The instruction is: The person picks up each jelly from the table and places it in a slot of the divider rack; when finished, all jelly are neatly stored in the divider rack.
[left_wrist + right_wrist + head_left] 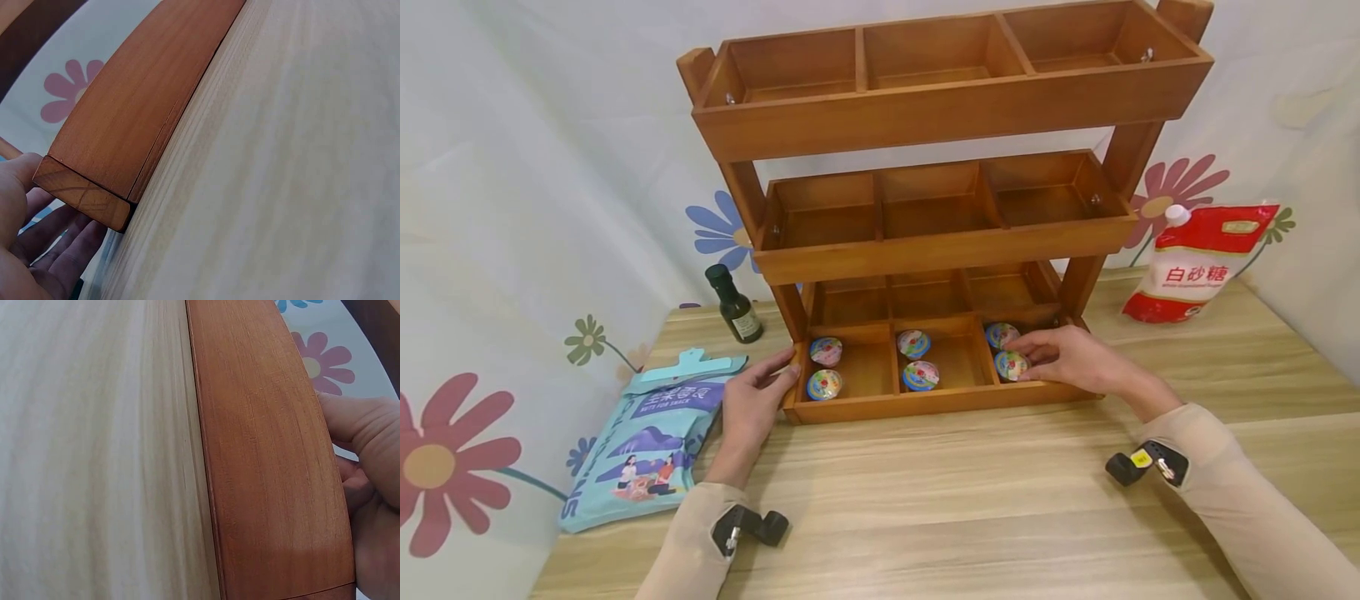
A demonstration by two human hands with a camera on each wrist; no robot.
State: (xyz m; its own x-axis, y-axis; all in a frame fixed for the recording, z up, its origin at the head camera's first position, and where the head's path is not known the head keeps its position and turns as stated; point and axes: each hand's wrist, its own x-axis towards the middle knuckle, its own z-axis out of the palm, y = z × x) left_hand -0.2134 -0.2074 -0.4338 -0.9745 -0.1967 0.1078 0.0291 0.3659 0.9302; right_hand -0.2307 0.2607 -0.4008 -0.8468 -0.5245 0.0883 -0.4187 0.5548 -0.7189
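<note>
My right hand [1063,358] is in the lowest tier's right compartment. Its thumb and forefinger pinch a small lidded cup [1011,365] with a colourful printed lid; another such cup [1000,335] stands right behind it. In the right wrist view, the front board [269,456] hides that cup and most of the fingers [353,478]. My left hand [756,400] touches the left end of the wooden tiered rack [925,407], fingers along its outer side, as the left wrist view shows beside the board's end [81,194]. Cups in pairs occupy the left [825,385] and middle [921,375] compartments.
A blue snack bag [647,450] with a clip [692,365] lies left of the rack. Behind it stands a dark bottle [735,308]. At the right is a red and white sugar pouch [1195,271]. The upper tiers [947,246] overhang the lowest one.
</note>
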